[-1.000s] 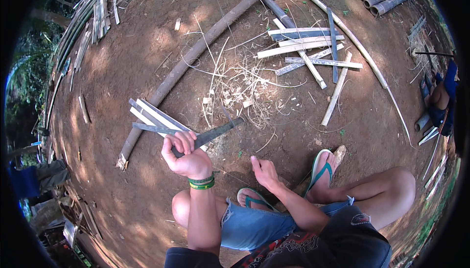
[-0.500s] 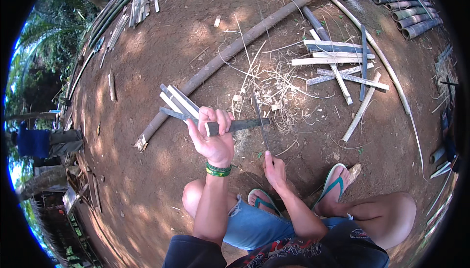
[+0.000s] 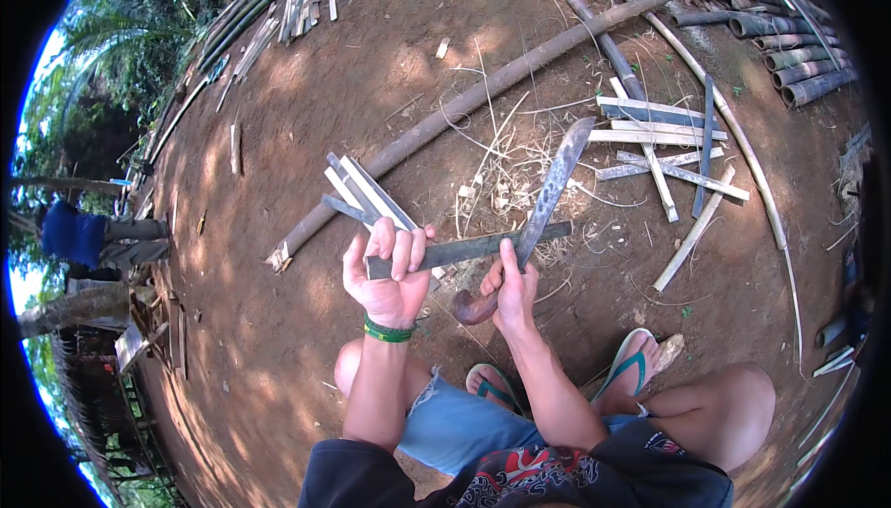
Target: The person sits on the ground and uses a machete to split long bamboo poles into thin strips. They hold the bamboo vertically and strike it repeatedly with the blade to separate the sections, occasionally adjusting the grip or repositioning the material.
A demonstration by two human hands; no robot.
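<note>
My left hand [image 3: 394,271] is closed around one end of a flat, dark bamboo strip [image 3: 473,247], which points out to the right. In my right hand [image 3: 515,293] is a machete with a curved wooden handle [image 3: 474,308]; its broad, spotted blade [image 3: 557,174] slants up and away with the flat side showing. The blade crosses in front of the strip near its far end; whether they touch I cannot tell. Just beyond my left hand, several split bamboo strips [image 3: 369,194] lean on a long pole [image 3: 436,123] on the ground.
Thin shavings [image 3: 492,174] litter the dirt ahead. To their right lies a loose pile of split strips [image 3: 664,132], bordered by a long thin pole [image 3: 742,137]. Cut bamboo tubes [image 3: 803,58] are stacked far right. Another person [image 3: 74,234] stands at the far left.
The machete has turned from edge-on to showing its flat side, with its handle now visible. My right hand has come up to the strip. My left hand still grips the strip.
</note>
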